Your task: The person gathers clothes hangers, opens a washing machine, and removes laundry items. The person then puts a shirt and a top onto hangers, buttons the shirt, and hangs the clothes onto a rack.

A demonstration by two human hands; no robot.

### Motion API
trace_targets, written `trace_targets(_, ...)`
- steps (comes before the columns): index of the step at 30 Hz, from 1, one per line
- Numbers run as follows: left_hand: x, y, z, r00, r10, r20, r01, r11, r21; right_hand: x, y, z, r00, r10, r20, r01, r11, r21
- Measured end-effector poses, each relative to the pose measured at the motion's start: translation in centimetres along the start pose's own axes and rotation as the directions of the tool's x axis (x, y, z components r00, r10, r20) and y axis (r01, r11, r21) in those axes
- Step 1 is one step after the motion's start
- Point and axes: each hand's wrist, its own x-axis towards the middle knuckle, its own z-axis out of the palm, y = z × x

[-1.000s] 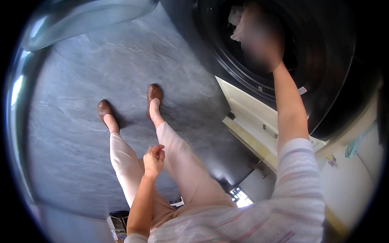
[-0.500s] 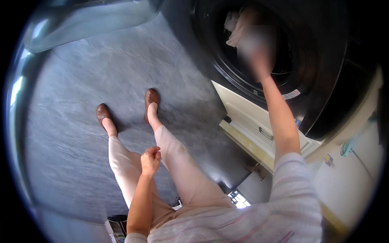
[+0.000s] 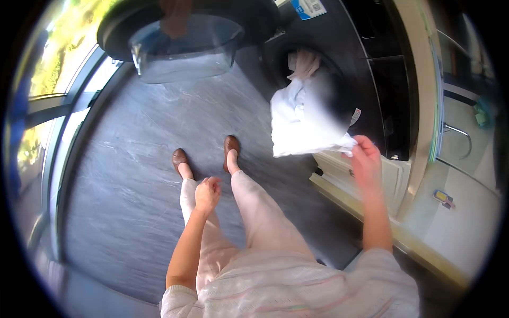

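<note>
Pinching near-right corner of white cloth narrowly with right hand, at far right, before dark round opening. Draw gently, gather loose folds, keep clear of glass door at far left. With left hand, near and half curled, cannot tell grip.

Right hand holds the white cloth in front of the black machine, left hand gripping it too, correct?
Not the left hand: the head view shows it apart from the white cloth. The right hand does hold it in front of the black machine.
</note>
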Motion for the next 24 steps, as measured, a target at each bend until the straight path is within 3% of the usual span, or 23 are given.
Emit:
trace_targets(2, 0.3, 4.8, -4.5, 0.995, 0.038, 0.096, -0.037, 0.999, -0.01, -2.8, -3.5, 0.3, 0.999, -0.039, -0.006, 0.039, 0.992, 0.124)
trace_targets(4, 0.1, 9.2, -7.0, 0.952, 0.305, 0.0, -0.305, 0.952, -0.013, -5.1, -6.5, 0.8, 0.996, -0.093, -0.013, 0.093, 0.968, 0.232)
trace_targets(6, 0.5, 12.2, -7.6, 0.881, 0.473, -0.032, -0.474, 0.88, -0.045, -6.1, -7.6, 1.4, 0.984, -0.176, 0.004, 0.166, 0.934, 0.318)
trace_targets(8, -1.0, 15.1, -9.1, 0.807, 0.579, 0.116, -0.583, 0.812, -0.001, -8.1, -9.9, 1.5, 0.966, -0.258, -0.03, 0.247, 0.877, 0.412)
trace_targets(10, -1.4, 16.2, -10.9, 0.843, 0.503, 0.191, -0.411, 0.832, -0.374, -8.8, -11.4, 0.8, 0.957, -0.283, -0.068, 0.281, 0.838, 0.467)
trace_targets(12, -2.4, 17.4, -14.6, 0.901, 0.322, 0.291, -0.016, 0.695, -0.719, -8.5, -10.7, -2.8, 0.938, -0.346, -0.01, 0.289, 0.769, 0.57)
trace_targets(15, -4.4, 20.5, -21.3, 0.937, 0.326, 0.128, -0.125, 0.653, -0.747, -9.0, -11.9, -2.2, 0.935, -0.34, -0.107, 0.345, 0.789, 0.509)
trace_targets(18, -6.6, 23.7, -25.6, 0.915, 0.393, -0.091, -0.303, 0.522, -0.797, -7.6, -10.9, -3.6, 0.935, -0.35, -0.057, 0.327, 0.787, 0.523)
trace_targets(21, -10.2, 27.5, -30.4, 0.894, 0.316, -0.318, -0.446, 0.706, -0.551, -7.8, -12.3, -4.6, 0.916, -0.397, -0.061, 0.378, 0.801, 0.464)
trace_targets(22, -12.5, 29.7, -32.1, 0.82, 0.393, -0.415, -0.563, 0.68, -0.469, -8.6, -13.3, -5.1, 0.905, -0.42, -0.067, 0.405, 0.803, 0.438)
trace_targets(24, -18.1, 33.9, -34.5, 0.583, 0.569, -0.581, -0.808, 0.481, -0.34, -12.0, -16.6, -5.5, 0.784, -0.605, -0.142, 0.603, 0.685, 0.41)
